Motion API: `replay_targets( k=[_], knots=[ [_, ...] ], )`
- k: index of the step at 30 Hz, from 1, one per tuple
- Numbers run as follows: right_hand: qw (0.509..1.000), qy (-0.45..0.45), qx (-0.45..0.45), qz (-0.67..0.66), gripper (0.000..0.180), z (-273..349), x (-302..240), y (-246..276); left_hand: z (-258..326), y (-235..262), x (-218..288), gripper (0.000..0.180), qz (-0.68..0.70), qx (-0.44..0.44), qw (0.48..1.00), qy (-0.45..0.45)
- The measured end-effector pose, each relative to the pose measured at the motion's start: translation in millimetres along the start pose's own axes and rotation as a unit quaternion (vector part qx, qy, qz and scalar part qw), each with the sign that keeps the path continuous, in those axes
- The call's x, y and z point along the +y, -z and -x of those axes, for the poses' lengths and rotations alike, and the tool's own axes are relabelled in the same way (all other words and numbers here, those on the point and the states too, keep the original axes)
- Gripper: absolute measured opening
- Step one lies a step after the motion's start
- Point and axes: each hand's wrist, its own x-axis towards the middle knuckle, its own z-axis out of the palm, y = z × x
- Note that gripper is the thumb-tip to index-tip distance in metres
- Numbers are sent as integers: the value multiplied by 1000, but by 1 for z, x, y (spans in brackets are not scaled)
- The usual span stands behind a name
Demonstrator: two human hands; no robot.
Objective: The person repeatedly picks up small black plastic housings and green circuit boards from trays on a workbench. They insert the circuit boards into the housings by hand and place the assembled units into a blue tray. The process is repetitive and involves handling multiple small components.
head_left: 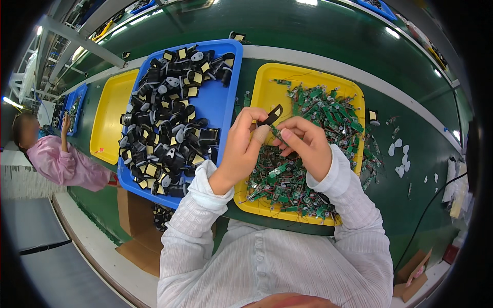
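Observation:
My left hand [243, 145] is closed around a small black plastic housing [272, 115] with an oval opening at its upper end. A bandage-like wrap covers one of its fingertips. Close beside it, my right hand [306, 145] pinches a narrow green circuit board [277, 134] against the housing's lower end. How far the board sits inside the housing is hidden by my fingers. Both hands are above a yellow tray [263, 82] heaped with green circuit boards [328, 115] and thin wires. To the left lies a blue tray [215, 105] piled with black housings [172, 115] bearing cream pads and grey parts.
Another yellow tray [110, 110] stands farther left. White oval pieces [400, 169] and loose boards lie on the green table [380, 200] at right, near a black cable [429, 205]. A cardboard box [136, 226] is below the table. A co-worker in pink [61, 159] sits at far left.

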Motion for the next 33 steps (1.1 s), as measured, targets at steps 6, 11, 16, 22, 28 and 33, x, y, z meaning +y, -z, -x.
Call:
replay_targets(
  k=[6,11,16,22,28,33],
  knots=[
    [998,-52,-29,-29,21,-5,5,10,-4,0,0,20,19,-8,998,51],
    [998,-32,-15,-43,18,-5,5,10,-7,2,-6,26,-47,24,998,-46],
    [1000,5,5,-18,15,-3,6,4,-8,8,1,27,-133,60,986,-79],
    [998,59,26,-12,13,1,5,2,-5,12,6,24,-71,19,997,-2],
    [994,6,-21,-108,13,0,1,8,-3,11,1,33,53,-41,996,58],
    [988,-22,-38,-145,14,-1,2,8,-3,5,2,31,91,-30,994,58]
  ],
)
